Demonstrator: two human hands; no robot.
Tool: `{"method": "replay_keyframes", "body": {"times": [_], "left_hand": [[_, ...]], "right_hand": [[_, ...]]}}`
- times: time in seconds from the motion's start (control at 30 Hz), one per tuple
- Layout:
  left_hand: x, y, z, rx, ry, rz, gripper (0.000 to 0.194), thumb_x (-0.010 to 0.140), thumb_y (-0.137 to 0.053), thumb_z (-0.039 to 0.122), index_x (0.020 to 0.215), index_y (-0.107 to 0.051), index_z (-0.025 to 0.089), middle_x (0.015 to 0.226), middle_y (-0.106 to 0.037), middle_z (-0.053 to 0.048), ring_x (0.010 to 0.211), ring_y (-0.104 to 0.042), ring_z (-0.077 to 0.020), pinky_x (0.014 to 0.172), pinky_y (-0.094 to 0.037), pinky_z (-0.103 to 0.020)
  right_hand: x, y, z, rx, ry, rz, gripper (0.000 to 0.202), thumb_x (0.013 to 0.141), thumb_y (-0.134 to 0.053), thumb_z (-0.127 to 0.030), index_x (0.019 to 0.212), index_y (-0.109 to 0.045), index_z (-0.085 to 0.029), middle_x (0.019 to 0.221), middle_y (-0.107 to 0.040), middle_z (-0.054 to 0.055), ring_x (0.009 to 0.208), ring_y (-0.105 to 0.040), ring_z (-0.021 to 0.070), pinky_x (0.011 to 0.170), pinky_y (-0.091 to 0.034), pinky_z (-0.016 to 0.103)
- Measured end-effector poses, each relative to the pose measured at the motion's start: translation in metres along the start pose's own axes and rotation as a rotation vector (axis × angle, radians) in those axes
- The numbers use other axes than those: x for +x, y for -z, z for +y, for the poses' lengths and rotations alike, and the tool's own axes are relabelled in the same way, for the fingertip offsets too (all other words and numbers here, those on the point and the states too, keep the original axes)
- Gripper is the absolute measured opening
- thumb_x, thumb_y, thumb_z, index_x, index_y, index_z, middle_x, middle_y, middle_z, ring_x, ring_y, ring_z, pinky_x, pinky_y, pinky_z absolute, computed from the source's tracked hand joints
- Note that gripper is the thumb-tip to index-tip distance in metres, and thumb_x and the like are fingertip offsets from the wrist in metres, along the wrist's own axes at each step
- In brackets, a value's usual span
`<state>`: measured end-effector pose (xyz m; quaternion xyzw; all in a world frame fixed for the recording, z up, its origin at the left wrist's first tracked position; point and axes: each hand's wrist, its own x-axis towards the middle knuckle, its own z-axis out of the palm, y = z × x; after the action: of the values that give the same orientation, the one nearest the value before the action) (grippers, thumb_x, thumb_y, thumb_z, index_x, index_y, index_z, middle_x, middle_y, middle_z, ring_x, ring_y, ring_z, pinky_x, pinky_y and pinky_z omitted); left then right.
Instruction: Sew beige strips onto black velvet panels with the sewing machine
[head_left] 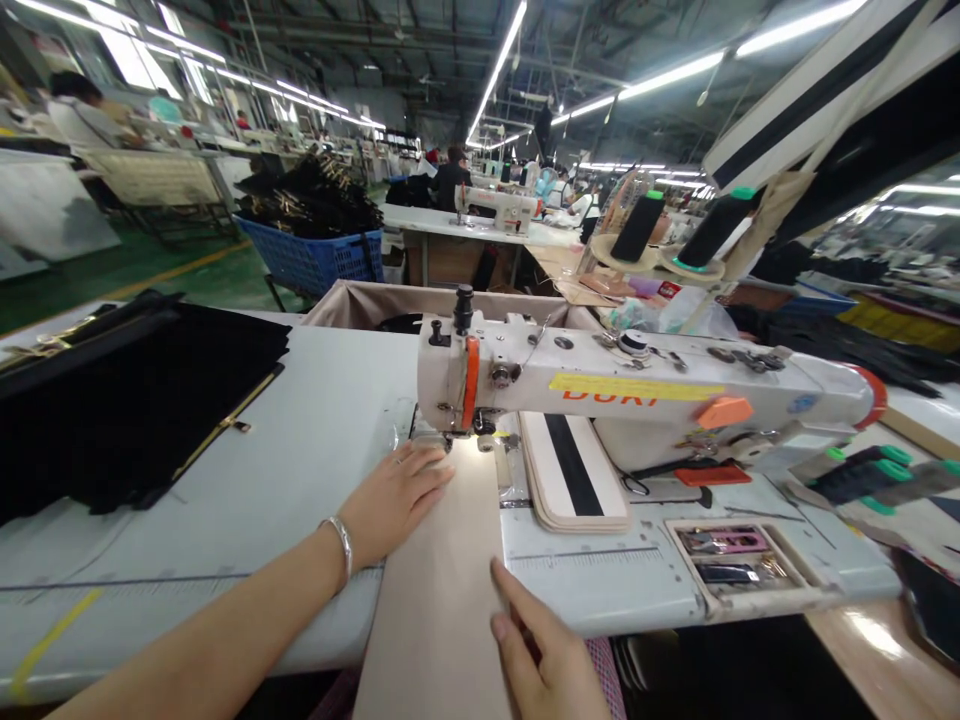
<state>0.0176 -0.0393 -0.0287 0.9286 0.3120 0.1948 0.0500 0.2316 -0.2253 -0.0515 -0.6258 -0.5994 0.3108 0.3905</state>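
A long beige panel (442,610) runs under the needle area of a white sewing machine (517,365) and hangs over the table's front edge. My left hand (401,495) lies flat on the panel's left side, fingers stretched toward the presser foot (484,440). It wears a ring and a silver bracelet (341,550). At the panel's right edge is my right hand (551,650), its index finger extended and thumb apart, both tips touching that edge. Its other fingers are curled and partly hidden. Beside the needle area lies a stack of white-and-beige panels with a black stripe (574,470).
Black pieces with gold zippers (142,390) cover the table's left side. A small parts tray (750,565) is set at the right, near thread spools (862,475). Beyond the table stand a blue basket (307,250) of black pieces and other people at machines.
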Motion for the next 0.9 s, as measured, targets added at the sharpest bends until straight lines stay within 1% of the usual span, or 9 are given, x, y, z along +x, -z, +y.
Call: {"method": "replay_keyframes", "body": {"times": [0.17,0.3,0.43,0.57,0.63,0.7,0.73,0.83,0.9], "left_hand": [[0.001,-0.002,-0.001,0.002,0.018,0.006,0.031,0.099,-0.047,0.021,0.128,-0.059,0.023,0.137,-0.053,-0.008,0.129,-0.048,-0.0245,0.116,-0.033,-0.052],[0.001,0.0,-0.001,0.002,0.022,0.027,0.03,0.099,-0.048,0.02,0.126,-0.06,0.023,0.136,-0.053,-0.008,0.128,-0.048,-0.0255,0.115,-0.035,-0.053],[0.002,-0.003,0.008,0.031,0.046,0.027,0.031,0.097,-0.049,0.018,0.126,-0.059,0.022,0.135,-0.054,-0.009,0.127,-0.048,-0.026,0.114,-0.035,-0.054],[0.001,-0.001,0.008,0.069,0.025,-0.026,0.033,0.098,-0.048,0.02,0.13,-0.057,0.022,0.136,-0.055,-0.009,0.13,-0.048,-0.0245,0.116,-0.032,-0.051],[-0.008,0.016,-0.01,0.127,0.077,-0.099,0.035,0.099,-0.045,0.023,0.133,-0.056,0.026,0.138,-0.057,-0.004,0.13,-0.049,-0.0194,0.117,-0.033,-0.041],[-0.026,0.048,-0.04,0.259,0.277,-0.134,0.037,0.099,-0.042,0.023,0.133,-0.057,0.03,0.137,-0.058,0.0,0.128,-0.051,-0.0156,0.114,-0.035,-0.031],[-0.038,0.068,-0.058,0.337,0.416,-0.103,0.039,0.099,-0.039,0.021,0.132,-0.058,0.027,0.137,-0.058,-0.003,0.127,-0.051,-0.0173,0.113,-0.036,-0.032],[-0.079,0.125,-0.108,0.496,0.718,-0.014,0.041,0.091,-0.041,0.02,0.125,-0.061,0.008,0.128,-0.057,-0.023,0.118,-0.054,-0.0376,0.1,-0.043,-0.055],[-0.099,0.151,-0.13,0.539,0.825,-0.026,0.039,0.084,-0.048,0.021,0.116,-0.065,0.006,0.112,-0.063,-0.024,0.105,-0.06,-0.0401,0.09,-0.047,-0.054]], "right_hand": [[0.001,-0.012,0.009,0.028,-0.045,0.055,0.046,0.095,-0.051,-0.046,0.133,-0.062,-0.022,0.131,-0.062,0.009,0.122,-0.059,0.0267,0.104,-0.048,0.042],[-0.002,-0.014,0.017,-0.019,-0.018,0.051,0.045,0.097,-0.047,-0.044,0.134,-0.061,-0.021,0.126,-0.066,0.008,0.118,-0.062,0.0258,0.099,-0.053,0.038],[0.006,-0.004,0.011,-0.286,0.13,0.018,0.042,0.099,-0.044,-0.034,0.136,-0.058,-0.022,0.109,-0.073,0.009,0.097,-0.071,0.0246,0.082,-0.06,0.032],[0.051,0.002,-0.018,-0.633,0.312,-0.051,0.032,0.099,-0.043,-0.028,0.122,-0.065,-0.023,0.095,-0.069,0.008,0.086,-0.069,0.0257,0.076,-0.059,0.038],[0.078,-0.003,-0.031,-0.71,0.412,-0.051,0.032,0.098,-0.047,-0.025,0.126,-0.061,-0.022,0.11,-0.065,0.011,0.101,-0.064,0.0289,0.09,-0.054,0.046],[0.099,-0.01,-0.035,-0.744,0.5,-0.034,0.04,0.096,-0.051,-0.024,0.136,-0.054,-0.021,0.131,-0.057,0.012,0.12,-0.054,0.0318,0.102,-0.046,0.05],[0.106,-0.013,-0.035,-0.753,0.53,-0.024,0.044,0.096,-0.052,-0.025,0.14,-0.05,-0.022,0.138,-0.052,0.012,0.127,-0.049,0.0323,0.106,-0.043,0.051],[0.114,-0.018,-0.027,-0.763,0.557,-0.01,0.047,0.097,-0.051,-0.027,0.144,-0.046,-0.023,0.145,-0.046,0.01,0.134,-0.041,0.0308,0.111,-0.037,0.051],[0.116,-0.018,-0.025,-0.763,0.551,-0.007,0.046,0.097,-0.051,-0.028,0.142,-0.047,-0.024,0.143,-0.048,0.009,0.132,-0.042,0.0298,0.11,-0.038,0.049]]}}
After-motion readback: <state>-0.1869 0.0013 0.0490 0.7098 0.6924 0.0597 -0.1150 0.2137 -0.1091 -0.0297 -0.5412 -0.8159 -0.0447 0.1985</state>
